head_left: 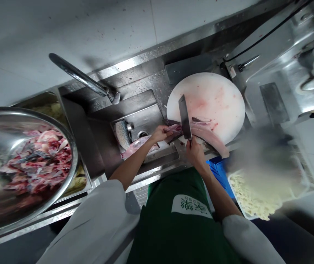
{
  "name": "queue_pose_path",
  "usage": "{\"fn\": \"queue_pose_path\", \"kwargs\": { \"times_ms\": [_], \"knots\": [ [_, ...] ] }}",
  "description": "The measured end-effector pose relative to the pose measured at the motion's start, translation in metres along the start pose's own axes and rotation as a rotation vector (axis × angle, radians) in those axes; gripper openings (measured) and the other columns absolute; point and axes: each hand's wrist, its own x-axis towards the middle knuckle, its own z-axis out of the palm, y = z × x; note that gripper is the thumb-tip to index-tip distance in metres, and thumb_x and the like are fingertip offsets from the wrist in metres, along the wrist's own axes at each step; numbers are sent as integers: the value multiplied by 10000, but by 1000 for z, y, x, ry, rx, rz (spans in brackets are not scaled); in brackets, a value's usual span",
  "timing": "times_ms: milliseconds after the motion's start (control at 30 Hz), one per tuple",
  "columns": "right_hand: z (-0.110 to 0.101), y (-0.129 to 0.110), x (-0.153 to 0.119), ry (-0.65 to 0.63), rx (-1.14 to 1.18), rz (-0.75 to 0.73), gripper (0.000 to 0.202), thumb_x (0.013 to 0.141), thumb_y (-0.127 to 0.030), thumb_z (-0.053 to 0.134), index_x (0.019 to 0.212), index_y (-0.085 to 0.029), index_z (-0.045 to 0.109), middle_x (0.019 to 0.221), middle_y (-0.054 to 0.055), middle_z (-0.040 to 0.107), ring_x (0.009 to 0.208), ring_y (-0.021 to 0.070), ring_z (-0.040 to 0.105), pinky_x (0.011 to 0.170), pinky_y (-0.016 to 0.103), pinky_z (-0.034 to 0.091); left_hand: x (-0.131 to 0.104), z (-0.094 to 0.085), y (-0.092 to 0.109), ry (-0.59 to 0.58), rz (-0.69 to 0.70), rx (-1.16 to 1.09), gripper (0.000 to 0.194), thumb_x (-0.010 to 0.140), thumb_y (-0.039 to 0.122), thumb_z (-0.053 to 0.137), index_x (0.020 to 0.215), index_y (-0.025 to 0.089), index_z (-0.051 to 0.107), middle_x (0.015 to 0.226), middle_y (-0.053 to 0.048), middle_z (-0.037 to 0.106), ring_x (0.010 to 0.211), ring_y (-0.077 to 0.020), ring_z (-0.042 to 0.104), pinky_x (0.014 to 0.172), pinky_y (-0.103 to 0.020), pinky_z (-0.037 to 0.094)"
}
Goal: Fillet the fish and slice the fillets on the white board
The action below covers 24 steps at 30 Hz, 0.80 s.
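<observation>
My right hand [195, 153] is closed round the handle of a cleaver [184, 115], whose blade lies across a split fish [208, 135] at the lower left of a round white cutting board [225, 99]. To the left of the blade, my left hand [161, 134] grips the narrower, dark-red end of the fish, over the sink's edge. The pale fillet stretches right and hangs past the board's near edge. Dark skin shows beneath it.
In the sink [151, 113] lie more fish pieces [123, 135] under a faucet [79, 77]. A large metal bowl [74, 154] of cut fish stands left. A tray of pale pieces [252, 196] is at lower right. A steel machine [272, 99] stands right.
</observation>
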Motion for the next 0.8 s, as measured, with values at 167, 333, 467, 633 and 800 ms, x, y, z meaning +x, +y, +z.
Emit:
{"fn": "queue_pose_path", "kwargs": {
  "times_ms": [167, 333, 467, 633, 800],
  "knots": [
    [15, -14, -6, 27, -7, 11, 317, 1092, -238, 336, 1186, -125, 617, 918, 152, 763, 797, 263, 702, 703, 311, 429, 2, -2, 6, -33, -30, 82, 359, 738, 419, 892, 663, 147, 669, 548, 42, 518, 506, -91, 432, 488, -220, 262],
    [22, -25, -8, -6, 10, 67, 340, 1095, -237, 307, 1209, -116, 604, 990, 176, 776, 844, 284, 729, 744, 335, 460, 2, -4, 9, -48, -41, 111, 351, 731, 430, 874, 666, 156, 665, 545, 47, 501, 503, -87, 402, 491, -219, 255],
    [5, -31, -15, 96, 20, 46, 363, 1092, -258, 321, 1247, -94, 605, 934, 175, 760, 812, 287, 720, 723, 339, 469, 2, -5, 9, -36, 3, 111, 352, 719, 445, 859, 652, 164, 658, 532, 49, 466, 511, -87, 367, 486, -217, 234],
    [6, -33, -19, 239, 40, 0, 434, 1116, -335, 287, 1285, -104, 613, 928, 175, 757, 817, 277, 713, 724, 339, 490, 1, -5, 10, -26, 44, 143, 332, 730, 415, 852, 628, 155, 670, 530, 43, 486, 557, -102, 409, 521, -221, 259],
    [35, -29, -1, 89, 36, 80, 376, 1085, -263, 333, 1272, -103, 617, 937, 164, 777, 846, 273, 735, 764, 325, 501, -1, -5, 16, -77, -10, 133, 335, 757, 415, 845, 646, 147, 679, 528, 55, 485, 541, -94, 394, 536, -231, 270]
  ]
}}
